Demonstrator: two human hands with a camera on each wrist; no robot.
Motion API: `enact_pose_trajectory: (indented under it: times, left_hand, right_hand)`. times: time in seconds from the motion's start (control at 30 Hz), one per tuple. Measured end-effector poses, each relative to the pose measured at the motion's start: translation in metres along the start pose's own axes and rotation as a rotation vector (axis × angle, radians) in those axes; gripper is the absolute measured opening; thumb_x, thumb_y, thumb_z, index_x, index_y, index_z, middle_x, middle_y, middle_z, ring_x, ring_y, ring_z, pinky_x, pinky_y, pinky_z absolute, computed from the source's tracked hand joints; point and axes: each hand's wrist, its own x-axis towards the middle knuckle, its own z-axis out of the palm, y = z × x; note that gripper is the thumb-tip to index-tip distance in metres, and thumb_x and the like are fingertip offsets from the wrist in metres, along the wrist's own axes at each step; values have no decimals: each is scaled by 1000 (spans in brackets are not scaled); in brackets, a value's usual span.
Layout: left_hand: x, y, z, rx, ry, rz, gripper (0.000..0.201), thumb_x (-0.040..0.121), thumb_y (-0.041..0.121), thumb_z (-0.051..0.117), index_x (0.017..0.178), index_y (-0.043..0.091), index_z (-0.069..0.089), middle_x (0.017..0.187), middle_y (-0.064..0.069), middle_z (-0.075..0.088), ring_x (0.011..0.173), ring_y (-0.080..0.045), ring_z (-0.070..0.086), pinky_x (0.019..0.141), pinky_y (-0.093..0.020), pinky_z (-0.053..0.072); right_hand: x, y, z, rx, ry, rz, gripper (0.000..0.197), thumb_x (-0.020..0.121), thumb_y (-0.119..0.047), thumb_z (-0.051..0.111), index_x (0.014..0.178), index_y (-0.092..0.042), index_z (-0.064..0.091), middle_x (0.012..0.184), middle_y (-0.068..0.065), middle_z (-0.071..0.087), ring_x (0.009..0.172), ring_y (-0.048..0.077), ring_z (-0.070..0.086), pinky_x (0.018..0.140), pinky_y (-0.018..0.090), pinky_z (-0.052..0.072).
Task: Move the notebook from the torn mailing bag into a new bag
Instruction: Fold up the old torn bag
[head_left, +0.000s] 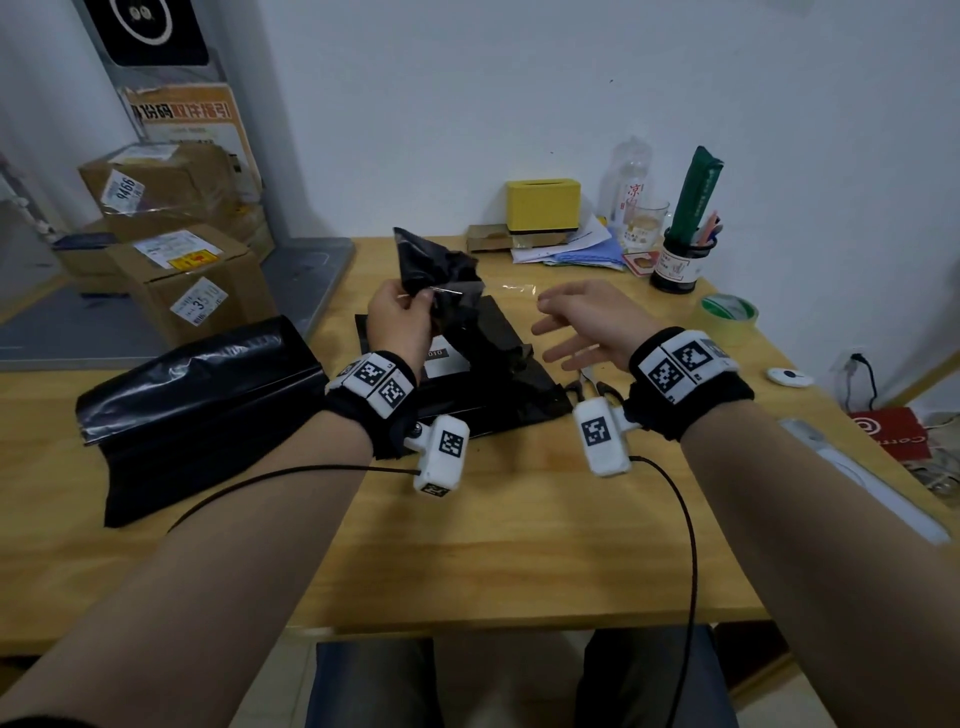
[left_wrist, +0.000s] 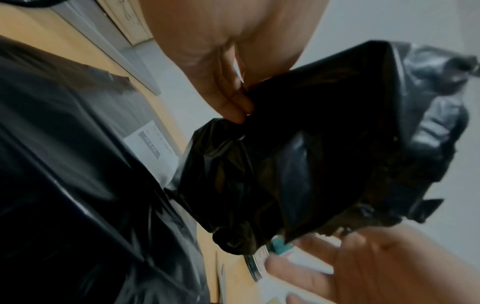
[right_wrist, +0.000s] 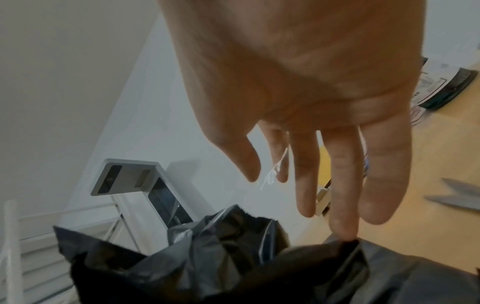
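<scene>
My left hand (head_left: 400, 317) is raised over the table and grips a crumpled, torn black mailing bag (head_left: 431, 265) (left_wrist: 324, 144) (right_wrist: 207, 267), fingers pinching its edge. A thin clear strip (head_left: 506, 287) (right_wrist: 271, 174) runs from that bag to my right hand (head_left: 566, 322), whose fingers are spread and fairly straight; the strip clings by the forefinger, with the thumb apart from it. Below the hands, the black notebook with a white label (head_left: 448, 362) (left_wrist: 152, 146) lies flat on the table on loose black plastic. A large glossy black bag (head_left: 197, 410) (left_wrist: 64, 174) lies at the left.
Scissors (head_left: 589, 387) (right_wrist: 457, 195) lie just under my right wrist. At the back of the wooden table (head_left: 493, 545) stand a yellow box (head_left: 543, 205), papers, a glass, a pen pot (head_left: 680, 262) and a green tape roll (head_left: 727, 312). Cardboard parcels (head_left: 182, 280) are stacked at the left.
</scene>
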Motion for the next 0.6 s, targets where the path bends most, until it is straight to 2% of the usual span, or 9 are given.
enact_pose_trajectory:
  times: [0.07,0.13,0.23,0.3,0.37,0.43,0.5,0.53,0.6]
  left_hand:
    - [6,-2,-7,-29,33,-3,7,95,11,57,101,15,59,99,-8,72,89,-23,71,74,-32,58]
    - [9,-3,-14,-30,52,6,12,95,9,57,104,16,60,92,-2,72,86,-19,71,73,-30,57]
    - [9,-3,-20,-48,32,44,23,94,3,55,97,25,61,87,7,70,82,-10,69,79,-31,57]
    - [6,-2,-20,-54,7,42,30,92,1,56,90,30,63,89,4,72,85,-13,70,84,-36,58]
    - [6,-2,-17,-67,-20,12,29,88,3,59,85,31,68,93,-3,75,90,-23,72,86,-45,59]
    - [7,-4,-10,-83,-39,-25,29,87,4,61,82,31,71,95,-6,75,93,-28,73,86,-50,59]
    - [2,-3,0,-69,-76,-54,24,91,4,62,89,25,73,96,-8,75,93,-28,73,85,-48,59]
    - [0,-3,5,-67,-95,-66,19,92,4,62,95,18,74,97,-10,76,92,-28,73,84,-46,60]
    - [-3,-4,15,-71,-119,-95,18,94,2,62,106,7,74,98,-14,75,91,-28,73,81,-40,61]
  right_hand:
    - [1,2,-3,-39,4,44,19,102,-29,55,119,-22,61,108,7,74,79,28,76,73,39,59]
    - [3,5,-6,-106,39,81,18,101,-24,53,116,-22,61,106,7,71,73,26,72,66,34,53]
    - [10,13,-12,-185,102,108,21,98,-19,53,116,-16,64,100,9,66,66,23,61,59,29,44]
    - [14,19,-18,-224,143,118,23,99,-20,55,116,-9,66,100,10,62,68,23,58,59,30,42]
    - [18,27,-25,-260,200,143,28,99,-25,59,118,-6,65,109,12,61,81,28,61,66,36,47]
    - [21,36,-35,-293,258,172,34,99,-27,61,123,-3,63,117,16,61,97,33,61,80,42,53]
    - [24,47,-44,-329,297,206,40,99,-29,61,128,-1,62,127,18,60,106,32,56,95,47,53]
    - [24,53,-47,-353,303,228,43,99,-30,61,132,-1,59,134,18,58,112,33,56,98,46,52]
    - [24,67,-52,-414,295,284,51,100,-34,61,137,1,55,139,18,56,122,35,55,95,42,50]
